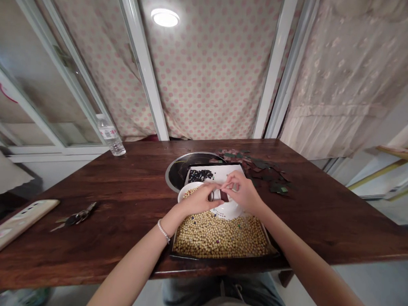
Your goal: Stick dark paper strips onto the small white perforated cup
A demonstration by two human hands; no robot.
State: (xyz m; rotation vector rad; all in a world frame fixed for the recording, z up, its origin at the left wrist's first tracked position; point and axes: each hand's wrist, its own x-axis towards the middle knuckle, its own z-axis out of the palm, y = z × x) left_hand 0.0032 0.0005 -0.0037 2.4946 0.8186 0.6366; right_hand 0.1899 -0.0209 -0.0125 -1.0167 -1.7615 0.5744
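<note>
Both hands meet over a white dish (pixel 227 212) on a tray (pixel 220 258) of small round yellow-gold beads (pixel 221 236). My left hand (pixel 202 199) is curved, with its thumb and forefinger at a small dark brown flat piece (pixel 224 196). Against that piece my right hand (pixel 242 190) pinches its fingertips together. Whatever lies between those fingertips is too small to make out. A white bowl (pixel 181 194) with yellow beads sits partly behind my left hand. Black beads (pixel 200 175) lie on the white far part of the tray.
Behind the tray is a round dark plate (pixel 176 172). Green and brown scraps (pixel 262 166) are scattered at the back right. A water bottle (pixel 111 136), keys (pixel 76 217) and a phone (pixel 19 224) lie or stand on the left of the wooden table (pixel 128 199).
</note>
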